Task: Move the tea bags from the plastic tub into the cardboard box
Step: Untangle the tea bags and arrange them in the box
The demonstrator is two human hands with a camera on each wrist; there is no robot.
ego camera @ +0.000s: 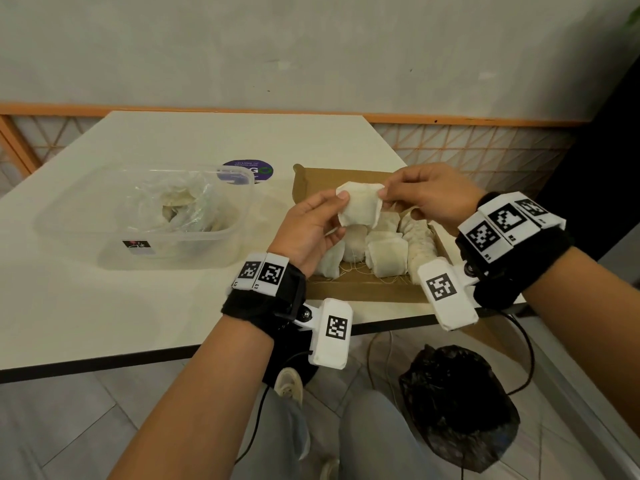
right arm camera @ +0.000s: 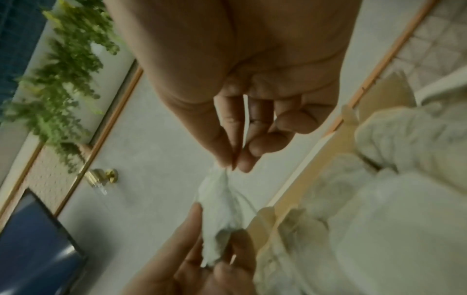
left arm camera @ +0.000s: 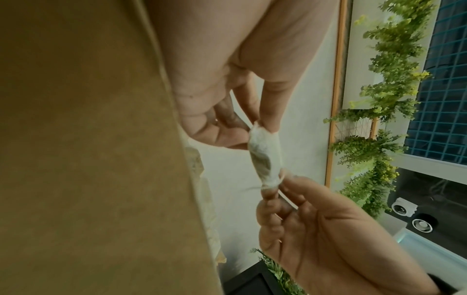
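Note:
Both hands hold one white tea bag (ego camera: pixel 360 206) up above the cardboard box (ego camera: pixel 360 289). My left hand (ego camera: pixel 311 223) pinches its left top corner and my right hand (ego camera: pixel 422 195) pinches its right top corner. Seen edge-on in the left wrist view, the tea bag (left arm camera: pixel 265 159) is stretched between my left fingers (left arm camera: pixel 270 111) and right fingers (left arm camera: pixel 285 191). The right wrist view, blurred, shows the tea bag (right arm camera: pixel 222 209) under my pinching right fingertips (right arm camera: pixel 227 157). Several tea bags (ego camera: pixel 384 252) lie in the box. The clear plastic tub (ego camera: pixel 69 233) stands to the left and holds a crumpled clear bag with more tea bags (ego camera: pixel 176 202).
The white table (ego camera: pixel 104 306) ends at a dark front edge close to my wrists. A round purple sticker (ego camera: pixel 247 170) lies behind the tub. On the floor below sit a black plastic bag (ego camera: pixel 457 403) and cables. A wall with orange lattice runs behind.

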